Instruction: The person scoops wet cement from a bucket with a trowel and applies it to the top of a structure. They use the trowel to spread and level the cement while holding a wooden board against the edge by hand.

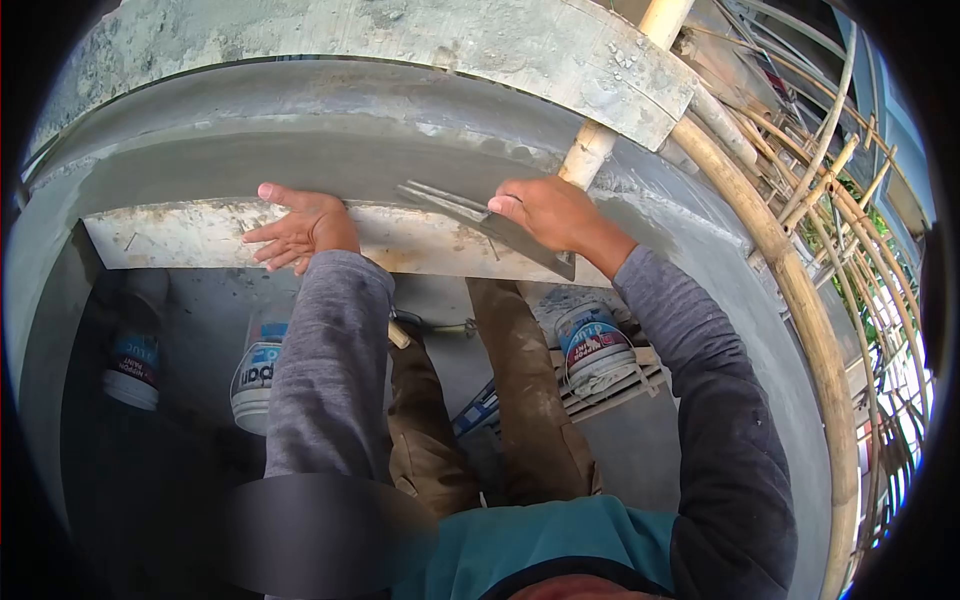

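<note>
My right hand (548,212) is closed around the handle of a plastering trowel (535,252). Its flat metal blade lies slantwise over a long pale board (170,235) and the grey plaster (220,165) behind it. My left hand (308,225) holds nothing; its fingers are spread and point left, with the palm against the board. The board runs along the edge of the plastered surface, with nails sticking out of it. Below it, between my forearms, a wooden-handled tool (400,334) is partly hidden by my left sleeve.
Paint buckets stand below: one (597,350) at the right, one (256,385) beside my left sleeve, and one (133,370) in shadow. A rough cement-stained plank (420,35) crosses overhead. Bamboo poles (795,275) curve along the right side.
</note>
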Demonstrator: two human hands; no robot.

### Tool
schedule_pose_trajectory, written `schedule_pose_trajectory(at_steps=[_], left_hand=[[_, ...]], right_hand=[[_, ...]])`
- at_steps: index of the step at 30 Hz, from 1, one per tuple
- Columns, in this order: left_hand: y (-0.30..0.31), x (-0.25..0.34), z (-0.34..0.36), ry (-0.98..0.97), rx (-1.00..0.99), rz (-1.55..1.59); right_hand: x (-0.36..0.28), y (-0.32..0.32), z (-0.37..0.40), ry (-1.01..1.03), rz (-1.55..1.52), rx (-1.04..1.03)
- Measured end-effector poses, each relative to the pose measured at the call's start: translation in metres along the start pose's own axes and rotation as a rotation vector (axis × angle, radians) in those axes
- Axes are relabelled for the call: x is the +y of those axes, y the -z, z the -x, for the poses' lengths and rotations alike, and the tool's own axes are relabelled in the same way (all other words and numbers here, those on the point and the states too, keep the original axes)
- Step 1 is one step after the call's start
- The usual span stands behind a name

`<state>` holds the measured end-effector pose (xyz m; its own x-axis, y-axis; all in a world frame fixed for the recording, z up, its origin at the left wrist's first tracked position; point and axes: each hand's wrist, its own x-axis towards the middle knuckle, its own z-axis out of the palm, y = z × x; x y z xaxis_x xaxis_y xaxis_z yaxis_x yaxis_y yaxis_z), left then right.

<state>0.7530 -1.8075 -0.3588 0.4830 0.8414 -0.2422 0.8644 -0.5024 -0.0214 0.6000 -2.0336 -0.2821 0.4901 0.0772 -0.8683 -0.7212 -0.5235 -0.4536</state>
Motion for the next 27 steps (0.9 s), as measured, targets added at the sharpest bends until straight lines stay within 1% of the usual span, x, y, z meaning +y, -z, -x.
schedule_pose_trajectory(at_steps=[1, 3, 4, 5, 7, 8, 9, 10, 13, 14, 15, 17, 18, 20, 21, 23, 25, 27], left_hand=[[-0.001, 0.0, -0.001, -0.002, 0.0, 0.01], [0.0, -0.001, -0.002, -0.012, 0.014, 0.021], [0.0, -0.001, -0.002, -0.015, 0.017, 0.022], [0.0, -0.001, -0.001, -0.012, 0.002, 0.022], [0.003, -0.004, 0.0, -0.006, -0.006, 0.015], [0.001, -0.004, -0.001, -0.005, 0.002, -0.001], [-0.002, -0.002, -0.003, -0.004, 0.012, -0.013], [-0.003, -0.002, -0.004, -0.003, 0.022, -0.009], [-0.01, -0.005, -0.013, 0.02, 0.028, -0.047], [-0.013, -0.008, -0.015, 0.021, 0.014, -0.067], [-0.014, -0.01, -0.015, 0.02, -0.003, -0.083], [-0.011, -0.004, -0.009, 0.017, 0.009, -0.053], [-0.01, -0.003, -0.008, 0.017, 0.027, -0.039], [-0.015, -0.009, -0.015, 0.029, 0.033, -0.053], [-0.015, -0.007, -0.015, 0.033, 0.036, -0.057], [-0.011, -0.007, -0.011, 0.022, 0.014, -0.08], [-0.014, -0.005, -0.013, 0.028, 0.025, -0.082], [-0.013, -0.007, -0.013, 0.025, 0.035, -0.095]], right_hand=[[-0.006, 0.007, 0.003, 0.005, 0.003, 0.008], [-0.015, 0.018, 0.009, 0.128, -0.092, -0.054], [-0.017, 0.026, 0.013, 0.087, -0.071, -0.078], [-0.008, 0.028, 0.011, 0.092, -0.071, -0.077], [0.024, 0.023, 0.003, -0.085, 0.03, 0.056], [0.039, 0.019, -0.001, -0.078, 0.032, 0.059], [0.055, 0.012, -0.008, -0.209, 0.119, 0.024], [0.055, 0.009, -0.014, -0.341, 0.203, -0.016], [0.037, -0.006, -0.033, -0.25, 0.174, -0.077], [0.024, -0.009, -0.041, -0.167, 0.138, -0.088], [0.003, -0.008, -0.049, -0.086, 0.103, -0.092], [-0.038, -0.003, -0.048, -0.039, 0.044, -0.09], [-0.043, 0.008, -0.045, -0.036, 0.049, -0.074], [-0.049, 0.015, -0.039, 0.103, -0.109, -0.12], [-0.042, 0.016, -0.041, 0.103, -0.109, -0.127], [-0.021, 0.014, -0.049, -0.031, -0.057, 0.026], [-0.028, 0.008, -0.057, -0.017, -0.029, 0.046], [-0.049, -0.011, -0.061, 0.0, 0.05, 0.051]])
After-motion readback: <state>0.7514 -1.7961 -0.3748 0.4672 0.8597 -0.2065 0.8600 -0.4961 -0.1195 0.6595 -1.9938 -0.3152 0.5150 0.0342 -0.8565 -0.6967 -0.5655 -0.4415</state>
